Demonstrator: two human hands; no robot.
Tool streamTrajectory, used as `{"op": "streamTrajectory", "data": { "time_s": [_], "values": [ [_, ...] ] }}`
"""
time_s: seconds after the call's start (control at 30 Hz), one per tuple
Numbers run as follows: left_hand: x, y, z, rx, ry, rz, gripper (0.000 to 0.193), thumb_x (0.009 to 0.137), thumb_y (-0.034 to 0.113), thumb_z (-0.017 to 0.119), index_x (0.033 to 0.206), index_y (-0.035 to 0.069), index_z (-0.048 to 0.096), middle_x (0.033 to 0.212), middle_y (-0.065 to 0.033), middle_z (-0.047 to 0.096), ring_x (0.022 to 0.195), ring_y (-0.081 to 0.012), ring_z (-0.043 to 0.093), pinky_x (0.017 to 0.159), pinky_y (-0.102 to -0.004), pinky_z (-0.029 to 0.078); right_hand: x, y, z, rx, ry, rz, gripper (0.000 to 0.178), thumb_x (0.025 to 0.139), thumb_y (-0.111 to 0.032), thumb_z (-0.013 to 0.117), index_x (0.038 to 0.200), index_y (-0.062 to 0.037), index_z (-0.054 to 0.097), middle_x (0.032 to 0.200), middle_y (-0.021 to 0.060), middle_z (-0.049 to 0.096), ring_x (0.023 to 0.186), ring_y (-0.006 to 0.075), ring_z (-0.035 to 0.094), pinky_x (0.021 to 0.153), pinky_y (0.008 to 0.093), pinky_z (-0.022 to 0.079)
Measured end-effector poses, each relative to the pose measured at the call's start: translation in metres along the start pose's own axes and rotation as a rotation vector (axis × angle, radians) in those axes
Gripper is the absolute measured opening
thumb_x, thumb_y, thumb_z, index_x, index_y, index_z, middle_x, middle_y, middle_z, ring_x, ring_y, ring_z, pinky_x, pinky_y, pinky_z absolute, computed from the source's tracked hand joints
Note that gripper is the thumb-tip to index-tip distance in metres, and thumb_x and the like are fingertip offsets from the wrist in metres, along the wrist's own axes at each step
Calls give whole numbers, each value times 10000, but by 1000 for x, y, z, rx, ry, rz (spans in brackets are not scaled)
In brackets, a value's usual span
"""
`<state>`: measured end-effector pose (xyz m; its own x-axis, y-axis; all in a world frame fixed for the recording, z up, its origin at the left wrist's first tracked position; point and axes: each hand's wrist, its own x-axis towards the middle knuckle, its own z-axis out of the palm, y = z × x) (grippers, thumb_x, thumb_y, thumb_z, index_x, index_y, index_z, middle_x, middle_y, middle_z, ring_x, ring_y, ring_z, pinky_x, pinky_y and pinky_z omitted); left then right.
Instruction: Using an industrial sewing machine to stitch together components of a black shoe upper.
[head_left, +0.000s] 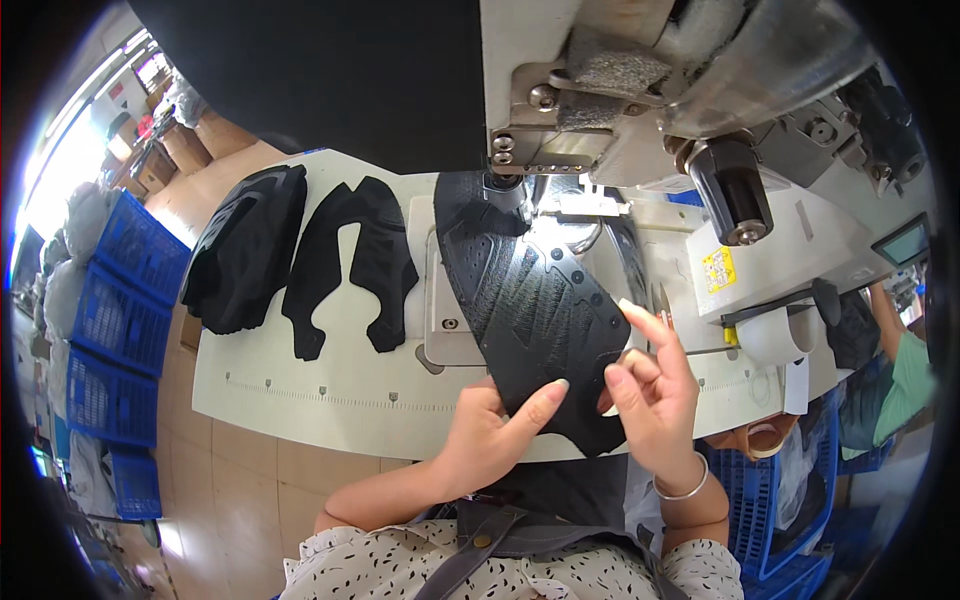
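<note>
Curved black textured-sheet panel (pixel 540 335), centre frame: left hand (pixel 495 435) pinching lower-left edge, right hand (pixel 657 402) half-curled alongside, grip unclear; uneven pull could skew it beneath the silver metal presser (pixel 508 194).

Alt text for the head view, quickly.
The left hand holds and the right hand touches a black panel, partly under a sewing machine. Leftward on the white table lie a notched black piece and stacked black pieces.

From your head, one wide fisheye camera looks down and forward at close range over your hands (pixel 492 432) and the surface (pixel 255 362), its upright view bending straight edges toward the dark rim.
</note>
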<state>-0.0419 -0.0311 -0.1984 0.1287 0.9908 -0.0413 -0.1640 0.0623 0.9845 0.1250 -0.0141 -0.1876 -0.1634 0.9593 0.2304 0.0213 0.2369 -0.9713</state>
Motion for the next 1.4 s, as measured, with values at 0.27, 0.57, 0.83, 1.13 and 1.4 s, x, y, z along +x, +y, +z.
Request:
{"op": "streamTrajectory", "data": {
  "time_s": [0.27, 0.57, 0.83, 1.13, 1.4],
  "values": [
    [-6, 8, -36, -224, 63, -31, 232, 881, 159, 553, 995, -38, 597, 934, -32, 620, 819, -68, 545, 730, -223, 442, -4, 28, -28, -412, 346, -241, 515, 839, -92, 536, 1285, 32, 314, 1291, 185, 357, 1148, 237, 420, 957, 340, 348],
    [-10, 12, -43, -512, 12, -62, 188, 892, 157, 522, 985, -4, 552, 806, -82, 617, 739, -131, 593, 691, -259, 475, -10, 52, 1, 497, -5, 226, 519, 818, -152, 618, 1235, 15, 358, 1104, 124, 552, 962, 190, 574, 798, 294, 473],
    [-1, 25, -48, -145, 129, 51, 131, 870, 118, 559, 894, -11, 548, 701, -71, 589, 552, -99, 549, 558, -238, 460, -24, 25, -9, 72, 338, -90, 299, 871, -99, 523, 1136, 25, 459, 1011, 107, 571, 664, 109, 553, 554, 197, 452],
    [28, 38, -54, -48, 138, 112, 131, 860, 130, 549, 815, 9, 569, 622, -41, 571, 545, -78, 536, 541, -212, 442, 8, 27, -13, 120, 332, -52, 250, 877, -129, 542, 1079, 15, 509, 851, 27, 586, 641, 32, 484, 575, 164, 391],
    [55, 43, -60, 47, 146, 157, 239, 863, 196, 544, 719, 14, 602, 566, -28, 557, 570, -72, 512, 612, -225, 417, 35, 29, -15, 143, 330, -113, 228, 874, -139, 544, 1059, -9, 520, 822, 37, 593, 565, 39, 495, 502, 166, 412]
  ]
}}
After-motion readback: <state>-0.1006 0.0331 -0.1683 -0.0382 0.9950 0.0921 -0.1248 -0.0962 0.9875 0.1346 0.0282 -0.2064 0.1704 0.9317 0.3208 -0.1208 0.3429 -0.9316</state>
